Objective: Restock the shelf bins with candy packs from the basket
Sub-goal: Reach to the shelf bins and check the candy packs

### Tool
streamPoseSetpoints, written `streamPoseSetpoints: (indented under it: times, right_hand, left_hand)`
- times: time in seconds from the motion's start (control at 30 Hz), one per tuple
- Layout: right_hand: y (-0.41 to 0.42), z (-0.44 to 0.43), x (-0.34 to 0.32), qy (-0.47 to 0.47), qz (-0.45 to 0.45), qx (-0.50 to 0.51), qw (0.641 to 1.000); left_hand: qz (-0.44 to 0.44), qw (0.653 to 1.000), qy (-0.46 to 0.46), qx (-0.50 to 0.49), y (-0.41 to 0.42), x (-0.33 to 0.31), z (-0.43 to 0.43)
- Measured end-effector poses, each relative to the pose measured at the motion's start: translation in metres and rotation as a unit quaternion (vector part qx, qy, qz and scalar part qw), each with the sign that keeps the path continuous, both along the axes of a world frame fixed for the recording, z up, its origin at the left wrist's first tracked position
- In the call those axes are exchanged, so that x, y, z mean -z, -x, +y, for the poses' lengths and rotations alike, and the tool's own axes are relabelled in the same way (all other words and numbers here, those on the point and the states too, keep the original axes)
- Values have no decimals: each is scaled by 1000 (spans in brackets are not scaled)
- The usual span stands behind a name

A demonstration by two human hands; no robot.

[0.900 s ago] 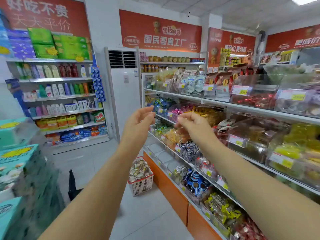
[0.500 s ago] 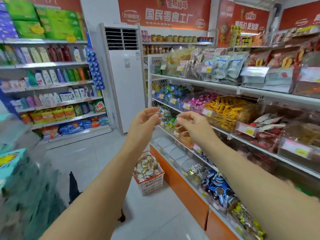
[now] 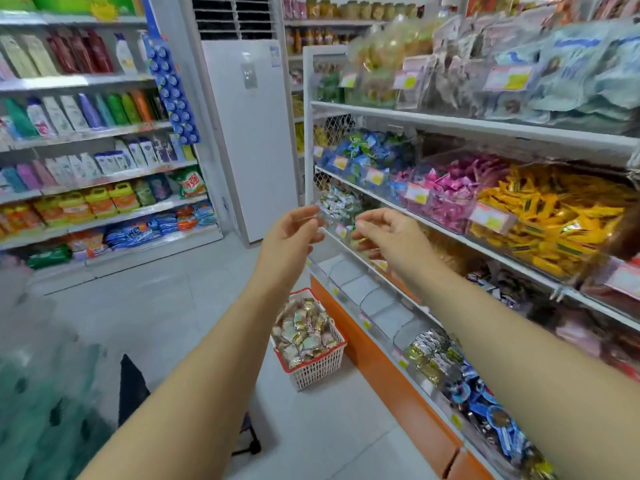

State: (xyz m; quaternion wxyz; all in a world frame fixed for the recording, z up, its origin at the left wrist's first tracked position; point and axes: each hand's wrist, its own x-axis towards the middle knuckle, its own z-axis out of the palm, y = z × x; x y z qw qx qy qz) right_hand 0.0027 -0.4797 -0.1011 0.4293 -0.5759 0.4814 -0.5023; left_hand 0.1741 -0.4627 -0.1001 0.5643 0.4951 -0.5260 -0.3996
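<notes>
In the candy aisle, shelf front: both arms are up at the middle shelf, hands close together but not touching each other
Left hand (image 3: 291,233): fingers loosely bent, tips right at the edge of a clear plastic bin (image 3: 323,216). Honestly can't tell if it's pinching the plastic or just touching it
Right hand (image 3: 391,237): fingers curled in, thumb close to the forefinger, just beside the same bin. Too blurry to say if anything's held
Bin contents: white-and-blue wrapped candies (image 3: 337,200) piled behind the fingertips
Basket (image 3: 320,372): white mesh with a red rim, sitting on the floor (image 3: 173,306) against the orange shelf base, below the hands
Candy packs (image 3: 304,334): heaped in the basket, none visible in either hand
Lowest shelf: row of clear bins (image 3: 360,289) just right of the basket
Neighbours on the middle shelf: pink candies (image 3: 446,192), then yellow packs (image 3: 554,216) further right
Background: white tower air conditioner (image 3: 252,133), with detergent shelves (image 3: 86,133) to its left
</notes>
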Motion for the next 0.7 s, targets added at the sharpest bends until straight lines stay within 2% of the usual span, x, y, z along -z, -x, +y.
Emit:
streamPoseSetpoints:
  times: [0.37, 0.53, 0.7]
  right_hand:
    - [-80, -178, 65, -102, 1, -65, 993]
    - [-115, -256, 104, -137, 15, -42, 990]
    - [-146, -325, 128, -189, -27, 6, 982]
  left_hand:
    - [19, 996, -75, -36, -68, 66, -165]
    - [52, 991, -125, -15, -105, 110, -245]
    - [55, 984, -168, 13, -142, 131, -331]
